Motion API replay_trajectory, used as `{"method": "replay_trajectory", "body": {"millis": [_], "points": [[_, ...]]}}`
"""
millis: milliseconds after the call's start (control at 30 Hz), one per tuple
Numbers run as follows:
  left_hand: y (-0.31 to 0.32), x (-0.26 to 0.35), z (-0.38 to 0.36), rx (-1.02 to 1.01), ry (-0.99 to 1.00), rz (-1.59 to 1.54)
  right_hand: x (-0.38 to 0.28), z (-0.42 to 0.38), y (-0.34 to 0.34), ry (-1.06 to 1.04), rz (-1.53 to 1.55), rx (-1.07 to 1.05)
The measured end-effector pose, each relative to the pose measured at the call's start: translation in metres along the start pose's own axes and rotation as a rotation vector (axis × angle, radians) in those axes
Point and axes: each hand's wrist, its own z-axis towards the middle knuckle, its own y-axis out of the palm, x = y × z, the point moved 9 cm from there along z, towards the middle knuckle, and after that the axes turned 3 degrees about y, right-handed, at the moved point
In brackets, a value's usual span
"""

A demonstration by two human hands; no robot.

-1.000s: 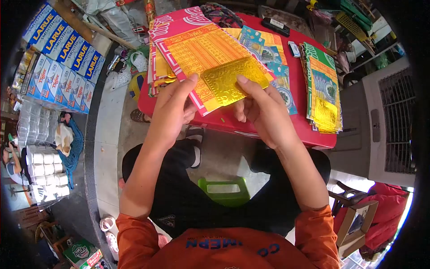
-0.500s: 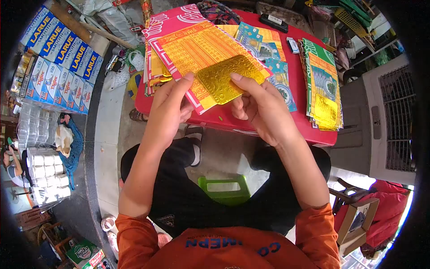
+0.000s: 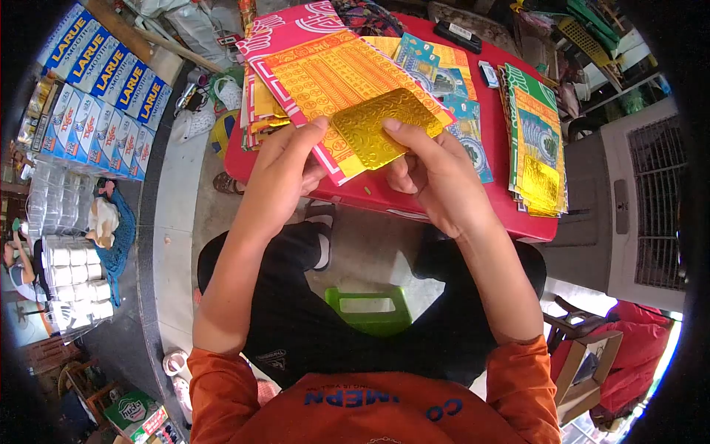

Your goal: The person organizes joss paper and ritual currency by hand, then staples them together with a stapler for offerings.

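My left hand (image 3: 282,166) pinches the near left edge of a pink patterned paper sheet (image 3: 275,35), thumb on top. On that sheet lies an orange-and-yellow printed joss paper (image 3: 329,70). A shiny embossed gold foil sheet (image 3: 381,132) rests over its near end, held between the thumb and fingers of my right hand (image 3: 447,181). My left thumb tip is beside the foil's left edge. Beyond my right hand, blue banknote-like papers (image 3: 466,126) lie on the red table (image 3: 495,192). A stack of similar papers (image 3: 262,100) sits under the pink sheet's left side.
Another layered paper bundle (image 3: 534,133) with gold foil lies at the table's right. A black device (image 3: 457,35) is near the far edge. Below me stands a green stool (image 3: 370,322). Beer cartons (image 3: 96,126) are piled at the left, and a grey metal cabinet (image 3: 592,192) stands right.
The pink sheet and gold foil have shifted slightly to the right with my hands. Both hands keep their grip, and the view has moved a little.
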Motion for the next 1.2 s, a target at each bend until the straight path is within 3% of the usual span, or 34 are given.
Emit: {"method": "replay_trajectory", "body": {"millis": [233, 333, 600, 733, 833, 900, 1200], "points": [[-0.001, 0.001, -0.002, 0.020, -0.029, -0.009, -0.001, 0.002, 0.005, -0.040, -0.012, -0.031], [-0.005, 0.002, -0.004, 0.117, -0.042, -0.004, -0.002, 0.002, 0.005, -0.046, 0.001, 0.026], [0.011, -0.007, -0.006, -0.051, -0.065, -0.038, 0.002, 0.010, 0.001, -0.076, 0.015, 0.003], [0.019, -0.011, -0.006, -0.152, -0.038, 0.147, 0.003, 0.012, 0.002, -0.071, -0.014, -0.007], [0.016, -0.008, -0.007, -0.014, -0.077, 0.060, 0.001, 0.014, 0.002, -0.055, -0.031, -0.013], [0.008, -0.013, -0.005, -0.034, -0.082, 0.029, 0.004, 0.015, -0.001, 0.032, -0.126, -0.052], [0.009, -0.018, -0.004, -0.073, -0.084, -0.014, -0.009, 0.010, -0.010, 0.010, -0.156, 0.002]]}}
